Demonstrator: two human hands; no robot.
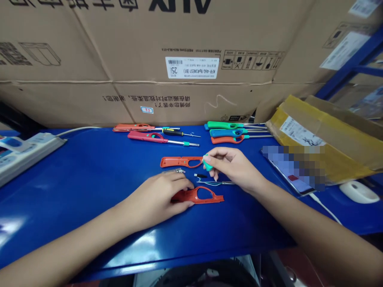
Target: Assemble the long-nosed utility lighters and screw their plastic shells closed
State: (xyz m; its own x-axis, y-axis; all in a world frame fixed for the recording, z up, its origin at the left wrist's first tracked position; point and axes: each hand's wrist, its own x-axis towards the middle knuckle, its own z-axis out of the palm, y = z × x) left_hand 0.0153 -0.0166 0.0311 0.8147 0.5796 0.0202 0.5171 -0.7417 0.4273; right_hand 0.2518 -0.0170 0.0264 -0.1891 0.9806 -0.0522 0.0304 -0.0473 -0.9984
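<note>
My left hand (163, 195) rests on the blue table (89, 175), its fingers closed on the left end of an orange lighter shell half (203, 196). My right hand (231, 165) pinches a small teal trigger piece (207, 162) just above the table. The other orange shell half (179, 161) lies flat beyond it. Between my hands lie a small black part (200, 175), thin wires with a metal tube (214, 183) and a small metal part (176, 171).
Whole lighters lie at the back: a red and a pink one (146, 136) with a screwdriver (176, 132) on the left, green, blue and orange ones (229, 132) on the right. Cardboard boxes (179, 59) wall the rear. A power strip (26, 149), phone (291, 167) and mouse (359, 192) flank the table.
</note>
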